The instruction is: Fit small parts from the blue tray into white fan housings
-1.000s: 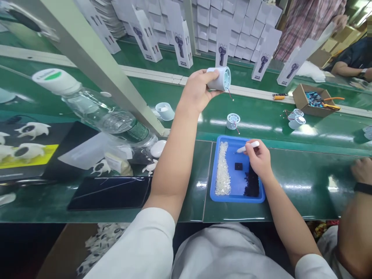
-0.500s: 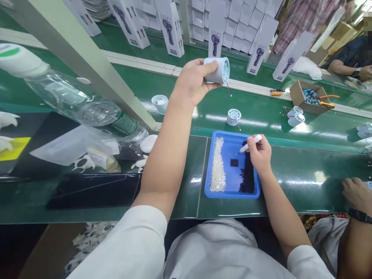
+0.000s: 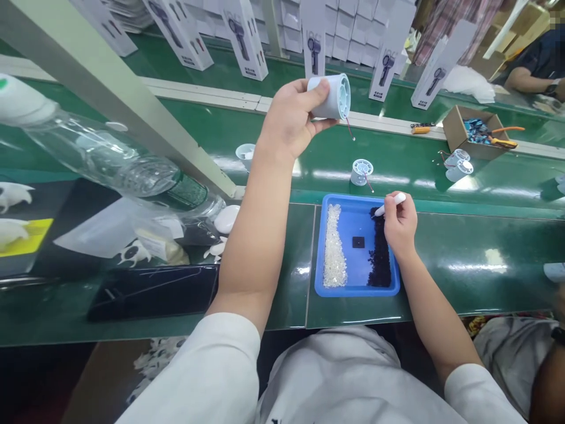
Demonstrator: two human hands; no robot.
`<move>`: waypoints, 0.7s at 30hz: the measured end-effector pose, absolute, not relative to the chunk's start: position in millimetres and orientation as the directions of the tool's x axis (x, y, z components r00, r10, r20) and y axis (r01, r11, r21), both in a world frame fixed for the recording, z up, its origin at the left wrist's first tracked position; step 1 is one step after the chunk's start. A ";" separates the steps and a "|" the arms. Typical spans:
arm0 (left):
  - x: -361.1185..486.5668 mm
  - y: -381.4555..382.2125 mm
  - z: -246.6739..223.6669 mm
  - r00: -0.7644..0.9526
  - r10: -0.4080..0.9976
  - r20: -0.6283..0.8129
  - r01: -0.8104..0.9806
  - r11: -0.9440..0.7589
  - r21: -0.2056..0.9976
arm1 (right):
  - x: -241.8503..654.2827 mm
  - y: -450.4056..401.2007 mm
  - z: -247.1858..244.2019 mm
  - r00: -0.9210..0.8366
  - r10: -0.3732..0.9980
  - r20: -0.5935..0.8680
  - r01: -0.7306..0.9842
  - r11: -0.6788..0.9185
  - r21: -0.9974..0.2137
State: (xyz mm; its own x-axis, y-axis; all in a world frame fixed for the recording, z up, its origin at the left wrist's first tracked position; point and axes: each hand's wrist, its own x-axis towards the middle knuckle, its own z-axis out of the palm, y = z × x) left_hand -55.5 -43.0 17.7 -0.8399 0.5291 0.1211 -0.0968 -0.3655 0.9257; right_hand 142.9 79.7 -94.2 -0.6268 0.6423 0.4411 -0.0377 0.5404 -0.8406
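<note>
My left hand, raised over the green bench, is wrapped round a pale blue cylindrical motor housing. Its spoked end faces right, and a thin dark red wire hangs from it. In my right hand a white pen-like tool is pinched, its tip at the upper end of a strip of small black pieces. These lie along the right side of a blue tray. Small whitish translucent pieces line the tray's left side. Between the strips sits a black square.
A similar housing stands behind the tray, and two more stand by a cardboard box. A slanted metal post and a plastic bottle are on the left. Printed boxes line the back. A co-worker's arm is at right.
The tool in my right hand has moved from above the tray's bare middle right and up to the black pieces. My left hand still holds the housing, and the view has shifted slightly.
</note>
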 end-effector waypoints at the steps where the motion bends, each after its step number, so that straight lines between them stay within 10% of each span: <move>1: -56.0 -42.8 17.0 -0.838 0.532 0.120 -0.096 -0.360 0.928 | 142.8 79.7 -94.2 -0.635 0.640 0.432 -0.041 0.531 -0.846; 21: -53.6 -42.4 18.2 -0.851 0.513 0.112 -0.087 -0.348 0.933 | 144.0 75.9 -90.2 -0.675 0.626 0.391 -0.068 0.474 -0.878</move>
State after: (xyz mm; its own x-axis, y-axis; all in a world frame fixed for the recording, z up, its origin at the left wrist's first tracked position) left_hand -53.6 -42.4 18.2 -0.8511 0.5129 0.1120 -0.0871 -0.3485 0.9333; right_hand 144.0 75.9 -90.2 -0.6746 0.6264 0.3906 -0.0682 0.4740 -0.8779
